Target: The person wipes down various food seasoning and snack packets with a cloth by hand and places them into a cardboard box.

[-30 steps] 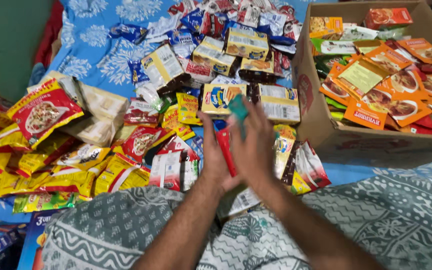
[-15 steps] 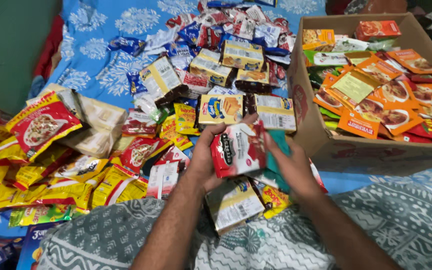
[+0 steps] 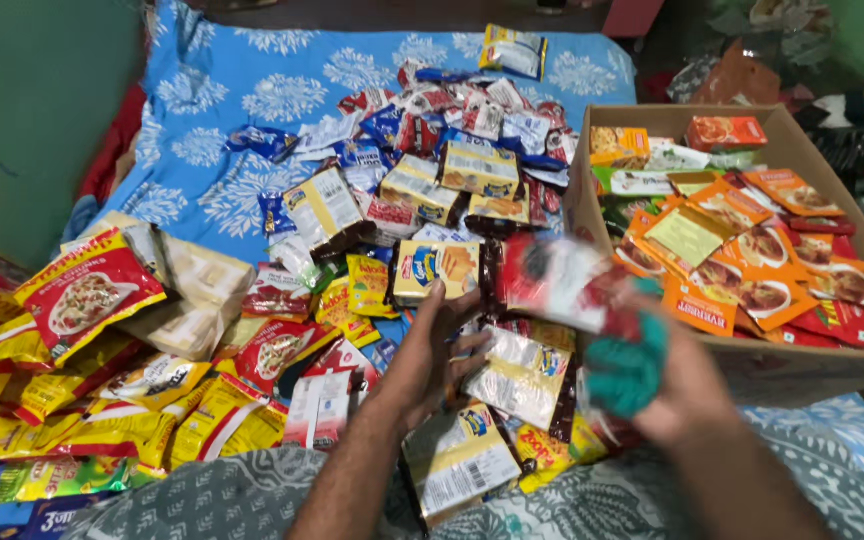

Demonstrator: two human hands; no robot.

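From the head camera, the right hand (image 3: 687, 385) pinches a blurred red packet (image 3: 567, 280) and a teal wrapper (image 3: 627, 365), just near of the box (image 3: 752, 365) at right. The left hand (image 3: 432, 365), fingers spread, hovers over the packet pile (image 3: 352, 290) on the blue cloth (image 3: 222, 110).

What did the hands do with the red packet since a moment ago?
The red and white snack packet was held by both hands in front; now only the right hand holds it, blurred, moved rightward to the brown cardboard box. The left hand let go and hovers open over the packets. The teal packet stays in the right hand. The pile on the blue flowered sheet stayed.
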